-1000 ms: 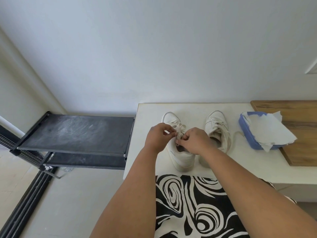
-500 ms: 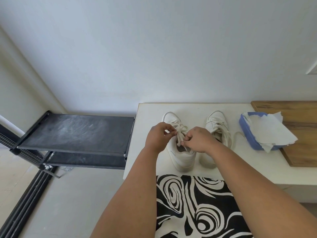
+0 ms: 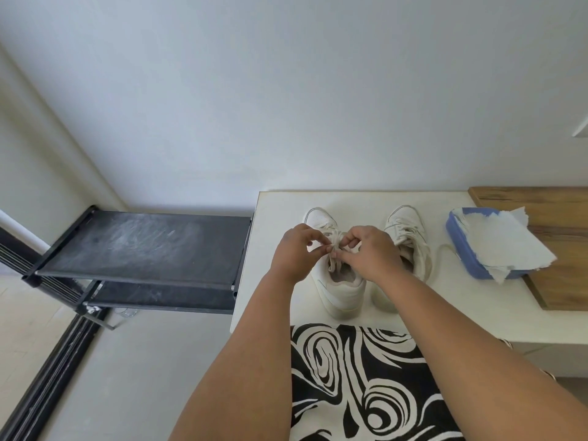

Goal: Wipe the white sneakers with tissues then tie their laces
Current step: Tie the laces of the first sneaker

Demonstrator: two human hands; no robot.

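Laces (image 3: 334, 246) sit pinched between both hands over the tongue of the left sneaker (image 3: 337, 281), which stands on the white tabletop (image 3: 286, 211) with its toe pointing away from me toward the wall. From my feed, the left hand (image 3: 294, 254) has thumb and forefinger drawn narrow on a strand at the left of the knot area, the other fingers curled in. The right hand (image 3: 370, 251) meets it from the other side, its fingertips (image 3: 342, 241) also closed tight on lace, knuckles raised above the shoe's opening. I cannot tell whether a bow is formed under the fingers; they hide that spot.

The right sneaker (image 3: 409, 240) stands just beside the first, partly behind the right wrist, its laces loose and one strand (image 3: 440, 249) trailing out onto the tabletop toward the blue tissue tray (image 3: 461, 249). White tissues (image 3: 506, 243) lie heaped in that tray and spill over its near edge. The tray rests half on the tabletop and half on a wooden board (image 3: 556, 211) at the far right.

Left of the table stands a black shoe rack (image 3: 143, 243), its top shelf dusty and bare. Black and white swirl-patterned fabric (image 3: 356, 383) fills the lower middle of my view, between the two forearms.
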